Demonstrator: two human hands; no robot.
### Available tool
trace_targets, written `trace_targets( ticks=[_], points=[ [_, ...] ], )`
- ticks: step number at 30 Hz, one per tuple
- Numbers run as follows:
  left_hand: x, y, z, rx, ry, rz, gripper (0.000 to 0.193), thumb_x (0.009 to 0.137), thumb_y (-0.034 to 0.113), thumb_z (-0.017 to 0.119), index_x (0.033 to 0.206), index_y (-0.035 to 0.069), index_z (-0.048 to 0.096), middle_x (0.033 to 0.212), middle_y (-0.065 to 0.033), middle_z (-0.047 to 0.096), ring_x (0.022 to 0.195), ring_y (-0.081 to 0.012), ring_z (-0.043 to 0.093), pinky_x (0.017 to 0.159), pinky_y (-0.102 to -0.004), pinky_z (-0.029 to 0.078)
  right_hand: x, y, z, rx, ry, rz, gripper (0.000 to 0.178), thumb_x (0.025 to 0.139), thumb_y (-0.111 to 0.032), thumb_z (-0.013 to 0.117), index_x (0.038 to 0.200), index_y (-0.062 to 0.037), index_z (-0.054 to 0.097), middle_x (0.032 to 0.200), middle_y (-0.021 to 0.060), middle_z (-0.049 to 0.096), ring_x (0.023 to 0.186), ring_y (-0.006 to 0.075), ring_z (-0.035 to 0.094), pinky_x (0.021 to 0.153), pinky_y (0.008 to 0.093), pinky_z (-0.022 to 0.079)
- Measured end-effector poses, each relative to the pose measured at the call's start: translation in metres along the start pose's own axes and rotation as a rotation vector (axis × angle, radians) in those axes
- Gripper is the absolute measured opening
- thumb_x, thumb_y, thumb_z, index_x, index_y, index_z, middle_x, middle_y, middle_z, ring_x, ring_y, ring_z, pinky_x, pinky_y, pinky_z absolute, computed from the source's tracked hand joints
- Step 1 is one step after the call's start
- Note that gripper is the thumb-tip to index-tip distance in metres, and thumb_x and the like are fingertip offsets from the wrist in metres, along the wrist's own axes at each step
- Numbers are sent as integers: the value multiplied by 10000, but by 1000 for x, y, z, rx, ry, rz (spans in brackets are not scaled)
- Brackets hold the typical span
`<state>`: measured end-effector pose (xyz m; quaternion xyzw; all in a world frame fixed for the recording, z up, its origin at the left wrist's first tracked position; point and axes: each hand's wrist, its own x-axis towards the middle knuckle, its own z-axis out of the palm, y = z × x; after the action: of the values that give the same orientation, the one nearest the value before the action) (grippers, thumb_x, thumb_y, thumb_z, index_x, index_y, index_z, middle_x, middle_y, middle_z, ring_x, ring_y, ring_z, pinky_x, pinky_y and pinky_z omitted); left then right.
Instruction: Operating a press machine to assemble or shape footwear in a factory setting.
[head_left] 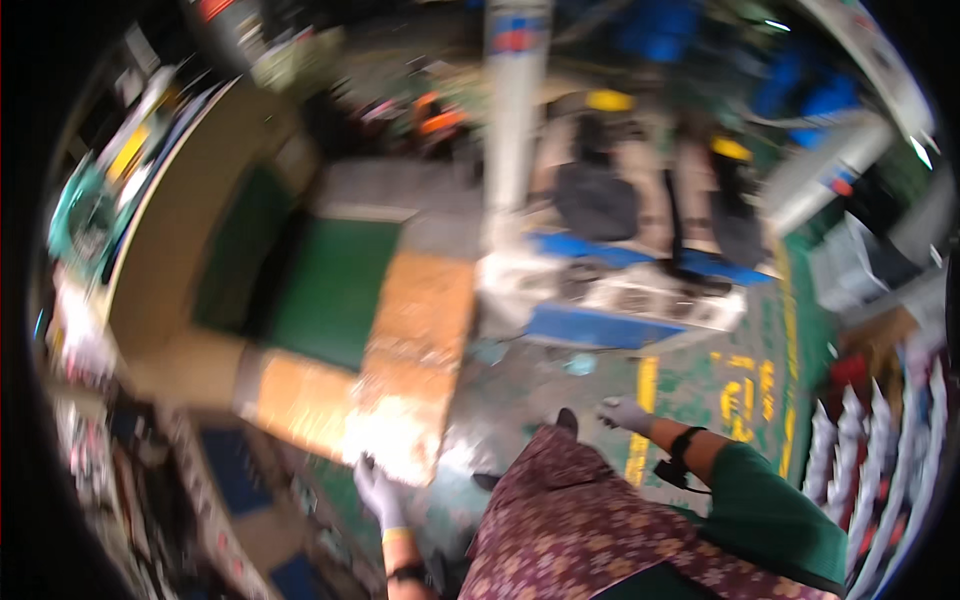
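My left hand (376,492), in a pale glove with dark fingertips, is beside the near corner of a worktable (418,330) with a tan top. Its fingers point forward, slightly blurred, and nothing shows in them; whether they touch the table edge I cannot tell. Out to the right, my right hand (625,414), gloved the same way, hangs over the floor (530,385) with loosely bent fingers apart and no object visible in them. A dark strap (683,450) circles my right forearm. A flowered maroon apron (560,510) covers my front.
Left of the tan top lie a green surface (335,285) and a tall brown panel (175,230). Ahead stands a white-and-blue machine (620,300) beside a white post (515,120). Yellow lines (643,400) mark the floor. Several silvery-white wrapped pieces (875,450) stand at right.
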<state>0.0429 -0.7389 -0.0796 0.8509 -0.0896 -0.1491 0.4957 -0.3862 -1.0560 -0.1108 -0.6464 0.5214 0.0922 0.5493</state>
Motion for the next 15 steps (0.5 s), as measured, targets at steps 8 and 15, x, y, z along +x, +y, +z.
trace_targets(
  ticks=[8, 15],
  points=[
    [158, -3, -7, -103, -15, 70, 352, 912, 24, 500, 1251, 12, 593, 1131, -132, 667, 1047, -194, 634, 944, -311, 482, 88, -246, 160, -29, -16, -781, 197, 962, -205, 546, 1057, -39, 596, 1005, 176, 661, 963, 360, 636, 826, 423, 498],
    [372, 29, 40, 175, -99, 192, 285, 895, 186, 552, 1103, 52, 693, 1107, -147, 693, 1074, -305, 634, 954, -369, 478, 269, -329, 218, -501, 434, -672, 635, 859, -387, 642, 1376, -72, 450, 1386, 188, 485, 1254, 358, 472, 1051, 513, 347]
  ],
)
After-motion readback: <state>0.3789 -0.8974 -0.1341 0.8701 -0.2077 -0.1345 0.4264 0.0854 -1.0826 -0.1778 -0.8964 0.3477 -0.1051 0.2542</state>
